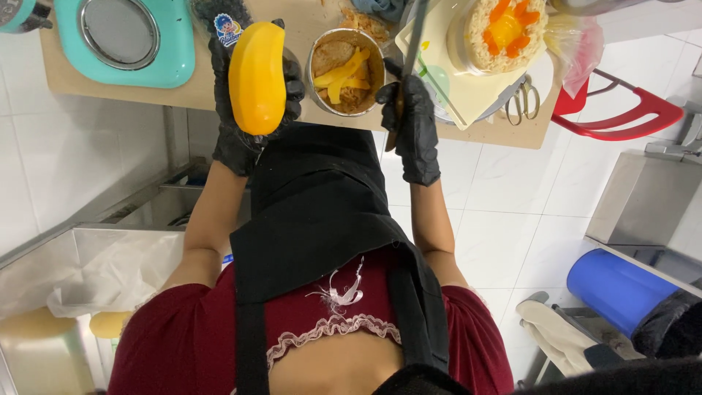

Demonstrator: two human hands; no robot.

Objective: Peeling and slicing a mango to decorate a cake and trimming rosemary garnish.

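My left hand (245,143), in a black glove, holds up a peeled yellow-orange mango (257,77) over the near edge of the wooden table (110,91). My right hand (415,128), also black-gloved, grips a knife (412,40) whose long dark blade points away over the table. Between the two hands stands a round metal bowl (311,69) containing yellow mango peel strips and brownish scraps. My black apron and dark red top fill the lower part of the view.
A pale cutting board (457,91) lies right of the bowl, with a round cake topped with orange fruit (504,33) and scissors (523,102). A teal appliance (124,40) stands far left. A red chair (621,110) and a blue barrel (618,289) are at right.
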